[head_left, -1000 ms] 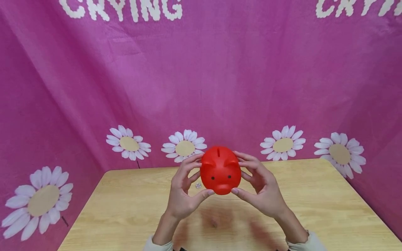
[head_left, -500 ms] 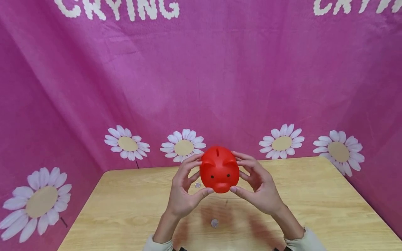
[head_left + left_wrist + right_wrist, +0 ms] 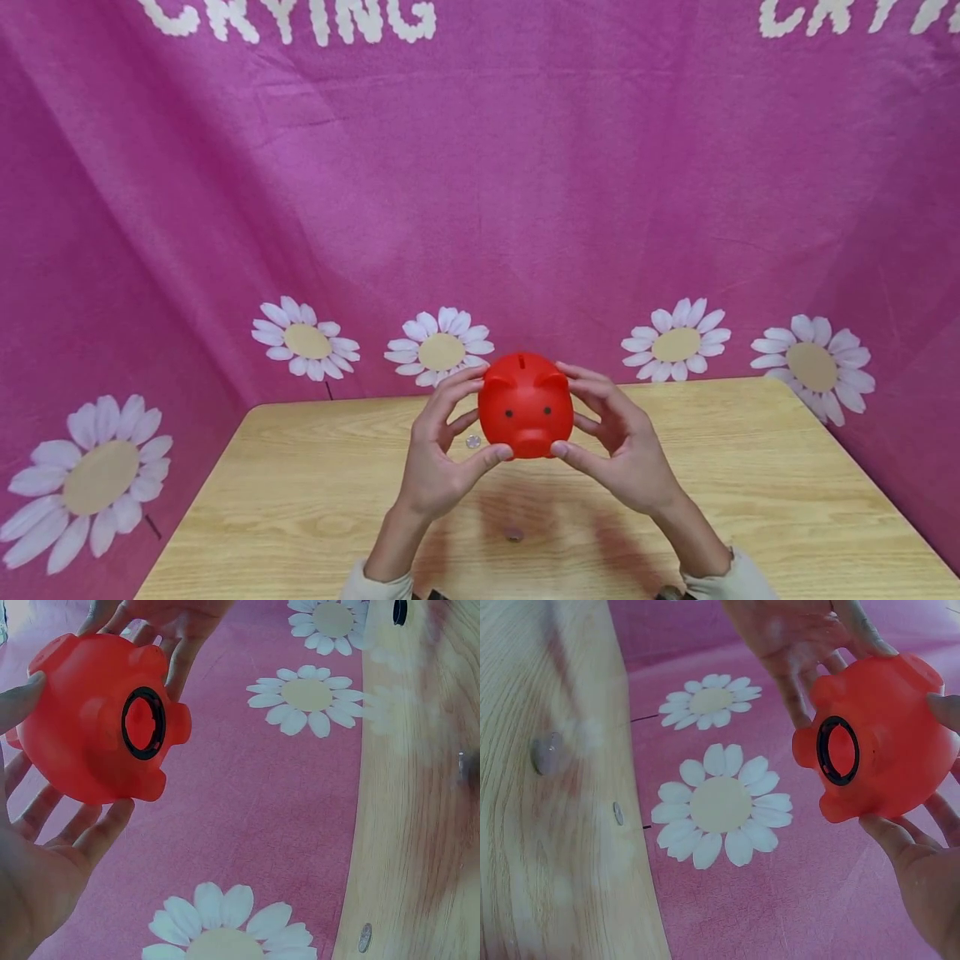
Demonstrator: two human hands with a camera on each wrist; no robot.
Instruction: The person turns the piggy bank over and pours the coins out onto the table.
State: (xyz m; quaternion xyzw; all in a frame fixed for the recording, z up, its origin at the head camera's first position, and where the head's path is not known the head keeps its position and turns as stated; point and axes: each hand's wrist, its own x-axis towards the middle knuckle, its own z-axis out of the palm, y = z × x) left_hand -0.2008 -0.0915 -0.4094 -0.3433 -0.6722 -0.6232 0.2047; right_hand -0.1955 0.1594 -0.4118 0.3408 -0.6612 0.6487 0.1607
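Note:
A red piggy bank (image 3: pixel 524 417) with a slot on top is held above the table, its face toward me. My left hand (image 3: pixel 442 454) grips its left side and my right hand (image 3: pixel 630 450) its right side, thumbs near the snout. In the left wrist view, the underside of the piggy bank (image 3: pixel 90 727) shows a hole ringed in black (image 3: pixel 142 724), with no cap in it. A silver coin (image 3: pixel 473 441) lies on the table near my left hand. Another coin (image 3: pixel 513 534), blurred, is below the piggy bank.
A small black round piece (image 3: pixel 400 611) lies on the wooden table (image 3: pixel 300 500), seen in the left wrist view. Behind the table hangs a pink cloth (image 3: pixel 525 208) printed with white flowers and lettering.
Half a second ago the blurred coin looked round and flat-on, and a thin blurred thing was in the air near it; now it looks narrow. The piggy bank's face has tilted slightly; both hands keep their grip.

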